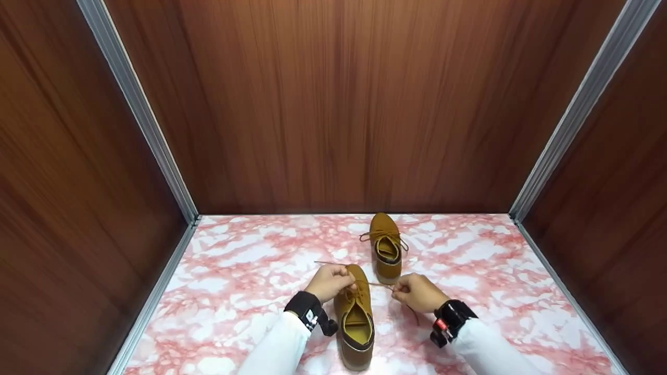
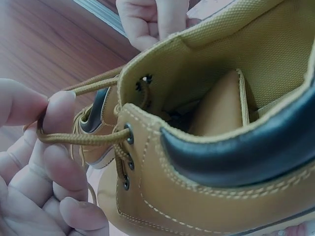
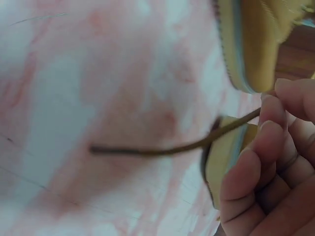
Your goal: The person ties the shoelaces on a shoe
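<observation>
A tan lace-up shoe (image 1: 356, 359) with a dark padded collar stands on the table, toe pointing away. At its upper left my left hand (image 1: 331, 283) pinches a brown shoelace (image 2: 83, 138) between thumb and fingers, where the lace bends into a loop beside the top eyelets. To the right of the shoe, my right hand (image 1: 417, 292) pinches the lace too, and a stretch of lace (image 1: 376, 284) runs across between the hands. From the right fingers a dark-tipped lace end (image 3: 162, 151) hangs free. The left side's lace end sticks out beyond the left hand.
A matching shoe (image 1: 384, 225) with a tied bow stands just behind, slightly right. The table (image 1: 234, 291) has a pink and white marbled top. Wood-grain panels (image 1: 333, 104) enclose the back and sides, with metal rails (image 1: 151, 114) at the corners.
</observation>
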The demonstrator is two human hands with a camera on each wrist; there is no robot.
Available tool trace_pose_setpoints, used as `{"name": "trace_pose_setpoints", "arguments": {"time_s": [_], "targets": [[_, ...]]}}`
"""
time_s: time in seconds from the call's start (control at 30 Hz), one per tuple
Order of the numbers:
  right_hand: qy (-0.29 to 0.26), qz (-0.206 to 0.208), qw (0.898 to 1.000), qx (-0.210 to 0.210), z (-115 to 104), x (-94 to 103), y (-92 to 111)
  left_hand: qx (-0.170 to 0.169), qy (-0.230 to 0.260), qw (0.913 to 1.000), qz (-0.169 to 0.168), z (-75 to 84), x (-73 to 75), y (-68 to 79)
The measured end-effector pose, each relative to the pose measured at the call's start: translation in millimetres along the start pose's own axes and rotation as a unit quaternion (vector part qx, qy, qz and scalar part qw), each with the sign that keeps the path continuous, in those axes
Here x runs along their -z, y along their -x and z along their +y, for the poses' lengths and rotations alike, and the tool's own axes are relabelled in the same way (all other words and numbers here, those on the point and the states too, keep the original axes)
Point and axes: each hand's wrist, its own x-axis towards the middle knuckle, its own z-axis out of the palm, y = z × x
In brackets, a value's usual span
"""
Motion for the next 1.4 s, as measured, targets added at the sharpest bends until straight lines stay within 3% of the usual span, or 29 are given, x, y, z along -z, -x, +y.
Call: {"name": "trace_pose_setpoints", "arguments": {"time_s": [0.33,0.73,1.07,1.27,1.4], "targets": [[-0.129,0.004,0.991,-0.043,-21.7,24.6,-5.9,-0.006,0.004,0.9999,0.007,-3.2,2.9,-0.5],[-0.196,0.023,0.979,-0.058,-35.0,30.5,-8.0,-0.022,-0.049,0.9971,0.055,-7.5,5.9,0.0],[-0.315,0.035,0.945,-0.075,-52.0,30.8,-9.4,-0.044,-0.05,0.9963,0.055,-9.4,6.0,0.2],[-0.386,0.024,0.919,-0.078,-60.2,25.5,-10.2,-0.037,-0.063,0.9947,0.071,-10.6,3.2,1.7],[-0.401,0.02,0.912,-0.082,-65.2,19.8,-11.2,-0.042,-0.073,0.9933,0.08,-12.0,0.9,1.6]]}}
